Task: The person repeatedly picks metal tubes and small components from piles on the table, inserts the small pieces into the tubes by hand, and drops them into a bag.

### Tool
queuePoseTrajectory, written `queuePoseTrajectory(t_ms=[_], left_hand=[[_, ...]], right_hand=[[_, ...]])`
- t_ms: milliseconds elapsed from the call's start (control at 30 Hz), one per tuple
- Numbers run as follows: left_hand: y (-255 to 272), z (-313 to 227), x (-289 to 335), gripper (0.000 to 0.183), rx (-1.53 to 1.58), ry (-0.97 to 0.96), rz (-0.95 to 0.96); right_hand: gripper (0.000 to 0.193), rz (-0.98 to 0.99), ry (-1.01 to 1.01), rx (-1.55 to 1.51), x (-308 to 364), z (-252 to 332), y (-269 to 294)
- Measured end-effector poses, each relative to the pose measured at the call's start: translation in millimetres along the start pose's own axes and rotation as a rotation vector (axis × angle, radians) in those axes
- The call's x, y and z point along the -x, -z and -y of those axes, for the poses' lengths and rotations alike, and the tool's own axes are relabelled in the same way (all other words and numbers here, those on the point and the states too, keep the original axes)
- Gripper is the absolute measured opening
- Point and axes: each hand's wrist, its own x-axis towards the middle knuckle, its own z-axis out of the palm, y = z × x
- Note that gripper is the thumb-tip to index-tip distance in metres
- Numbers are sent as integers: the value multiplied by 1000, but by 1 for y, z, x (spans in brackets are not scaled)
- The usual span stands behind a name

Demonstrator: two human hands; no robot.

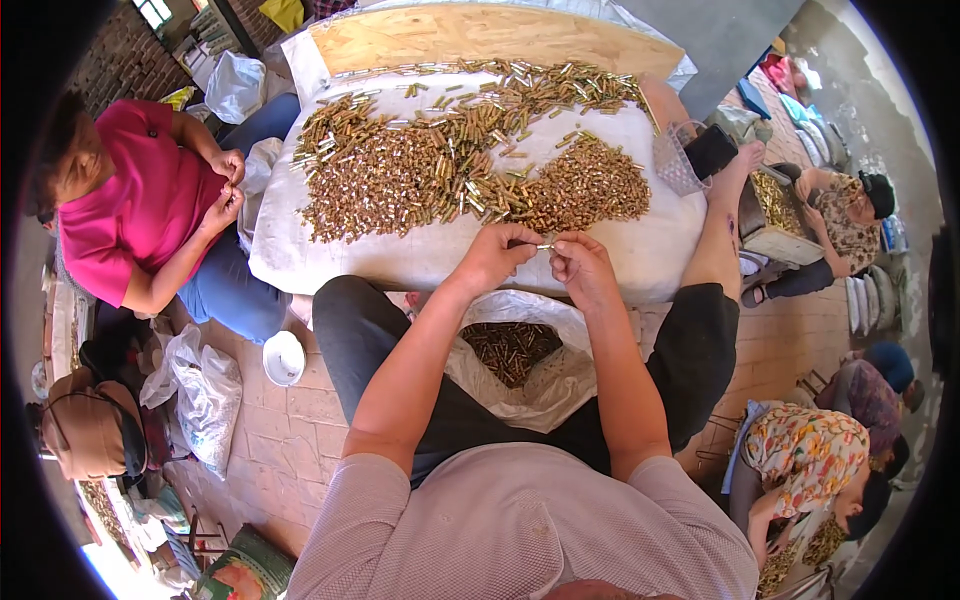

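My left hand (492,258) and my right hand (580,265) meet just above the near edge of a white cloth-covered board (420,255). Between their fingertips they pinch a small brass tube (543,245). A large heap of the same brass tubes (450,160) spreads over the cloth in front of them. Below my hands, between my knees, a white plastic bag (545,385) lies open with darker brass pieces (510,348) inside.
A person in a pink shirt (140,205) sits at the left, hands together. At the right, other seated people (845,215) work over a box of tubes (775,205). A white bowl (284,357) and plastic bags (205,395) lie on the brick floor.
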Motion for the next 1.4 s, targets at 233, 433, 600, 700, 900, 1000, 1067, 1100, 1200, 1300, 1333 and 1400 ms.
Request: queuePoseTrajectory(t_ms=[233,433,600,700,900,1000,1067,1100,1200,1300,1333,1400], left_hand=[[-4,4,-2,14,-37,-31,-30],[-5,13,-4,13,-105,-165,-83],[-2,12,-6,13,-135,-150,-55],[-6,11,-5,13,-17,-166,-26],[-17,11,-3,12,194,-129,28],[-15,12,-4,14,142,-115,30],[0,23,-11,15,-1,-206,-63],[7,22,-14,17,-140,-291,-144],[24,8,-17,19,-615,-264,-404],[26,10,-23,18,-761,-272,-481],[26,12,-25,18,-761,-272,-480],[24,17,-27,20,-823,-280,-489]], right_hand=[[5,11,-24,-1,2,4,-1],[6,58,-30,58,0,4,5],[9,114,-48,27,1,4,7],[12,119,-83,-55,2,4,7],[20,178,-128,-182,7,-2,13],[19,77,-107,-121,8,1,14],[11,105,-104,-34,7,3,10],[4,118,-99,51,7,4,10],[5,286,-144,387,14,2,10],[9,500,-181,548,19,2,4],[10,590,-231,677,19,3,4],[11,590,-266,669,19,8,5]])
